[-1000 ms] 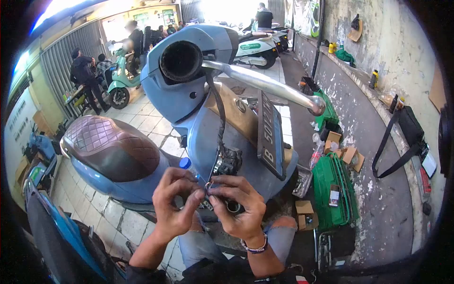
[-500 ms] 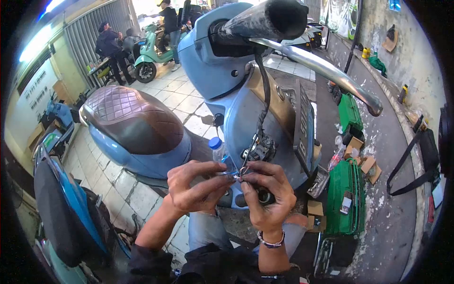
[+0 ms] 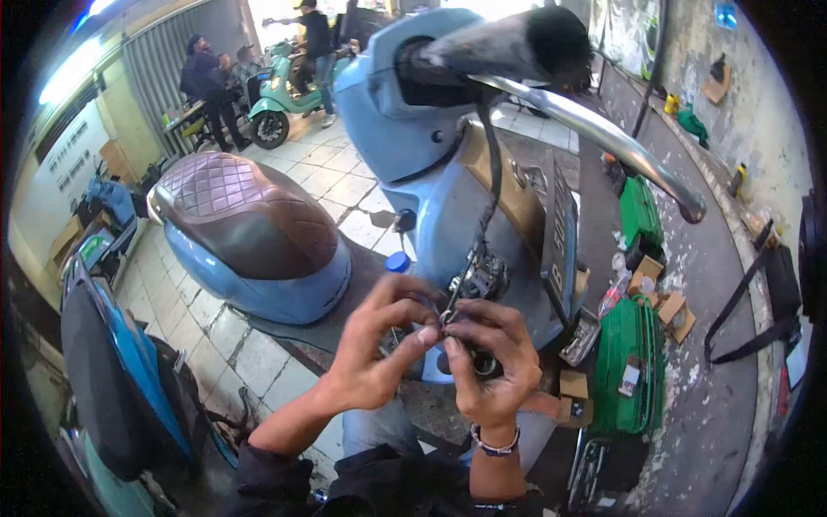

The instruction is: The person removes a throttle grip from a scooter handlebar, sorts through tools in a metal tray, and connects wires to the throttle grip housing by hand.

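In front of the blue scooter [image 3: 413, 194], my right hand [image 3: 495, 362] is closed, its thumb and fingertips pinching a thin wire [image 3: 444, 318]. Close beside it on the left, my left hand [image 3: 383, 349] has its thumb drawn in toward bent fingers. Those fingers are partly smeared by motion, and whatever lies between them is too small to make out. A dark wrapped cable [image 3: 493, 181] runs down from the handlebar to a switch-like part with loose wiring [image 3: 482, 274], just above my fingers. Behind my left hand shows the blue cap of a bottle [image 3: 397, 261].
The brake lever [image 3: 603, 129] and worn grip [image 3: 517, 47] jut overhead. A quilted seat [image 3: 245, 207] lies left, near another scooter [image 3: 129, 379]. Green tool boxes [image 3: 624, 362] and small cartons [image 3: 676, 314] stand right. People [image 3: 207, 82] are in the background beside a mint scooter [image 3: 284, 90].
My left hand has turned and its fingers have shifted; the pale bluish bit at its fingertips no longer shows. My right hand keeps its pinch. The view has shifted slightly.
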The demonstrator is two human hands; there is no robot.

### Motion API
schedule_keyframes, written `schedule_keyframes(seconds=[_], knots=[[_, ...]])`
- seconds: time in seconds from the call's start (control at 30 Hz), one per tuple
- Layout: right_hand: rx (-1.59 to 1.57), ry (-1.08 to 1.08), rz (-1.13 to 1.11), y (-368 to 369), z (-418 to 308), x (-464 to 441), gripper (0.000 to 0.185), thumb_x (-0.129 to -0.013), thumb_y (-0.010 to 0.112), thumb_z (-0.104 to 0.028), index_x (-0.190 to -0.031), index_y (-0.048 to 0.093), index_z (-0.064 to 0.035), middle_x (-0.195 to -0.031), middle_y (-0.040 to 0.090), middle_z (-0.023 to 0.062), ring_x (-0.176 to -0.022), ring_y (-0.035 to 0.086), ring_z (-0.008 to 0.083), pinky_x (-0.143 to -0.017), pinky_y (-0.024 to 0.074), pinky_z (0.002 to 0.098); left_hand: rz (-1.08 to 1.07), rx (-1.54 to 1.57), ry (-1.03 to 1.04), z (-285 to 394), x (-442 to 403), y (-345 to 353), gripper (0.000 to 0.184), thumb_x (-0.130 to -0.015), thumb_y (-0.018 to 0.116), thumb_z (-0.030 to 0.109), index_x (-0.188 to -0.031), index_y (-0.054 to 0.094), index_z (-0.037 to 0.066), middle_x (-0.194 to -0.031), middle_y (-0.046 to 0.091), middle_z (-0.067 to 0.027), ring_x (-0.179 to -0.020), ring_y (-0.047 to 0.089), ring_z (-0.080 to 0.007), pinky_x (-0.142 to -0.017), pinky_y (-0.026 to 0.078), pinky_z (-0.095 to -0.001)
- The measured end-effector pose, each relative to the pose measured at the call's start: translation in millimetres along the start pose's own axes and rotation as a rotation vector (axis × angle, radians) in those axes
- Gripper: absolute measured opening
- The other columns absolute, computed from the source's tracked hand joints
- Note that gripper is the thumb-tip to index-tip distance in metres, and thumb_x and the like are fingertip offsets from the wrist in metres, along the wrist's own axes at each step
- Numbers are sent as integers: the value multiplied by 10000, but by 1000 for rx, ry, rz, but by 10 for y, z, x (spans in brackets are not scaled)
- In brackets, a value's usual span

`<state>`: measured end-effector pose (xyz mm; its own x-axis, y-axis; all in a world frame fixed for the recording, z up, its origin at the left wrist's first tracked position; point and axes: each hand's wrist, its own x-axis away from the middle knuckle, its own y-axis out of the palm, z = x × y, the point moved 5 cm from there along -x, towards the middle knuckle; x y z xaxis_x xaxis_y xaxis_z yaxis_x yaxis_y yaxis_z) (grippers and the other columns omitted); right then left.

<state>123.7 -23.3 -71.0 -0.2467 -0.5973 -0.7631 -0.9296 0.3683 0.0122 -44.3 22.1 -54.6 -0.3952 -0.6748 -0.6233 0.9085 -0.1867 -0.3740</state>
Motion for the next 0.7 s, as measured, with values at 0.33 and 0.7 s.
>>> schedule_keyframes(seconds=[0.33,0.7], knots=[[70,36,13,30,-53,23,136,-828,748,27,-950,793,-11,-1107,749,155,-988,744,285,-888,591,398,281,-306,330,107,62,-150,130,-932,682,63,-1035,750,23,-1204,711,-139,-1030,723,-284,-812,595,-353],[95,40,20,23,-43,33,108,-831,727,-39,-919,761,14,-1103,728,162,-1032,705,278,-919,556,385,199,-408,470,121,37,-129,246,-760,871,80,-1000,836,118,-1055,759,-57,-833,745,-201,-665,600,-324]])
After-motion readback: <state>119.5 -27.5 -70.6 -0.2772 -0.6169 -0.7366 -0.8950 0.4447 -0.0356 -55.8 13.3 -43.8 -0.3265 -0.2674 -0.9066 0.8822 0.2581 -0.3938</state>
